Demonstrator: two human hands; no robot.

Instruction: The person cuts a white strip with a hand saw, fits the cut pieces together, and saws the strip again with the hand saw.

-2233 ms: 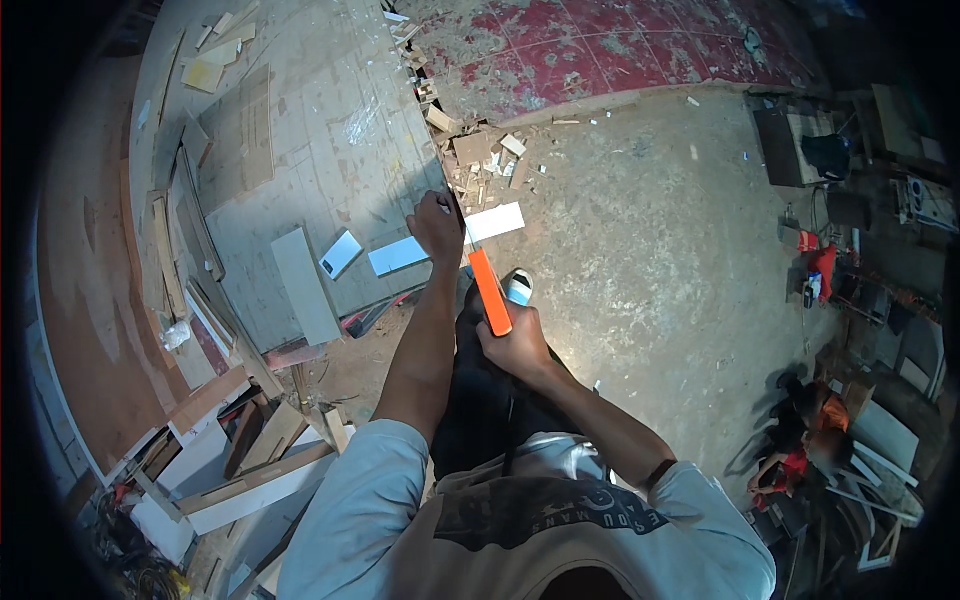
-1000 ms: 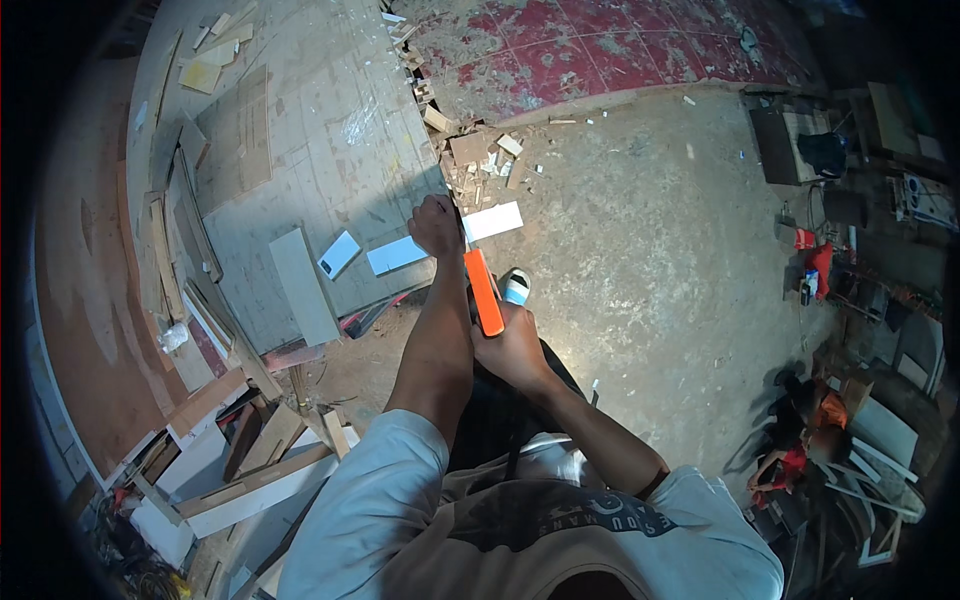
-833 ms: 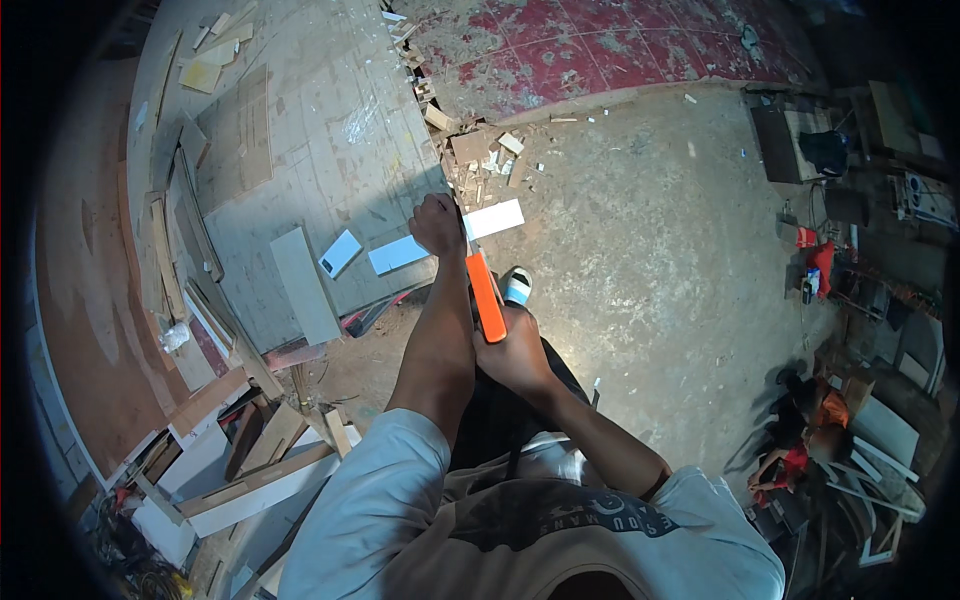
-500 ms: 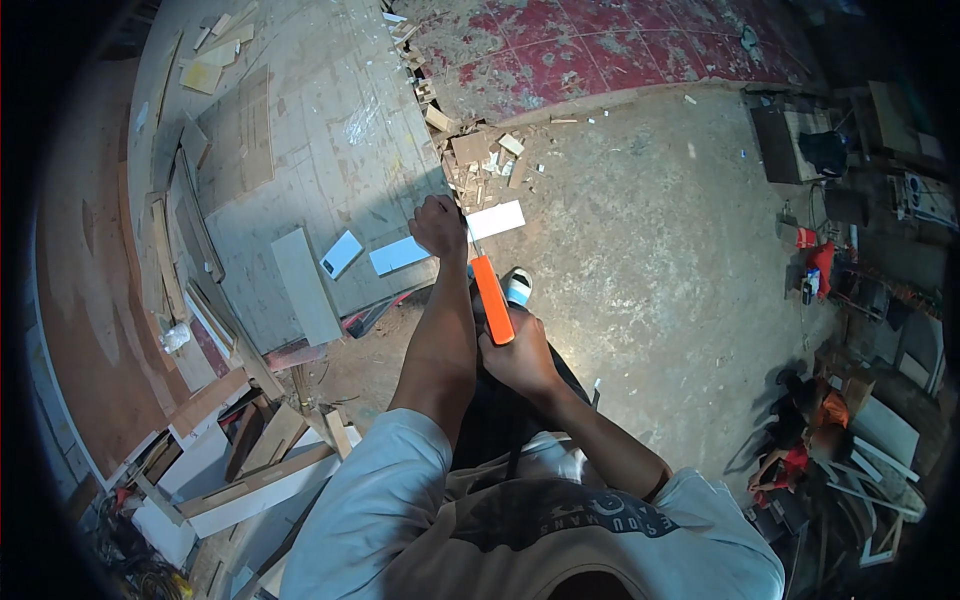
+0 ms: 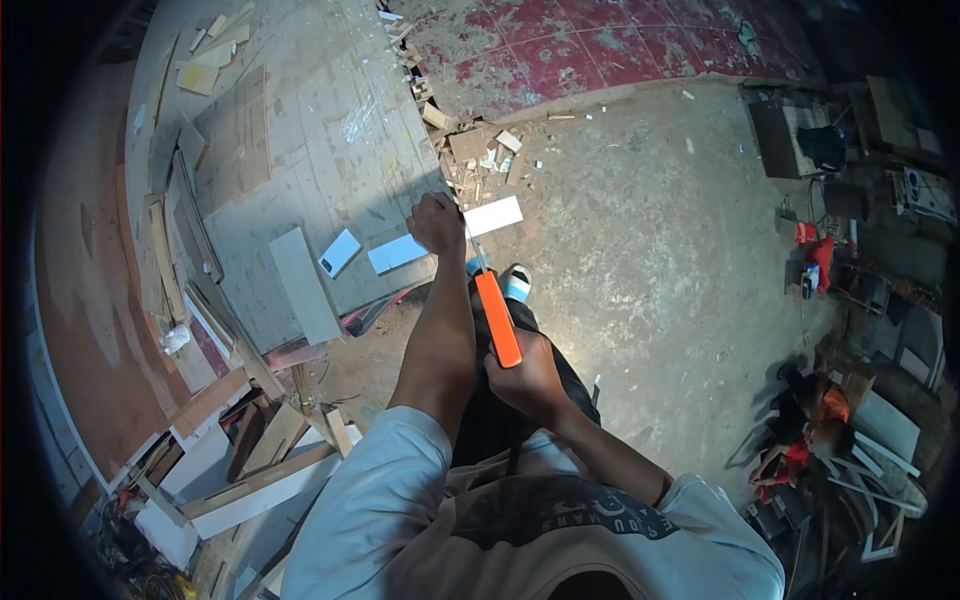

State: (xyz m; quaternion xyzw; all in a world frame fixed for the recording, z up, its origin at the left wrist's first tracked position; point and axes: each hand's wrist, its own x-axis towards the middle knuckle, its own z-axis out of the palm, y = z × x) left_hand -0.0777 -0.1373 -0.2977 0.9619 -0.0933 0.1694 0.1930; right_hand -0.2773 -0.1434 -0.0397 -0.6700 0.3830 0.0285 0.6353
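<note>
A long white board (image 5: 398, 254) lies across the edge of the low wooden worktop, its right end sticking out over the floor. My left hand (image 5: 437, 224) is closed on the board's middle, covering part of it. In my right hand (image 5: 530, 378) is the orange handle of a handsaw (image 5: 498, 320), gripped at its near end. The saw's narrow blade runs away from me to the board, right beside my left hand. How deep the blade sits in the board cannot be seen.
On the worktop (image 5: 310, 130) lie a white phone (image 5: 340, 253) and a pale plank (image 5: 305, 285). Offcuts (image 5: 490, 155) are heaped beyond the board. Scrap wood (image 5: 260, 480) is piled at lower left. Another person (image 5: 800, 440) crouches at far right. My shoe (image 5: 517, 283) stands below the board.
The saw and my right hand have drawn back toward me and slightly right, showing more blade. My left hand stays on the board.
</note>
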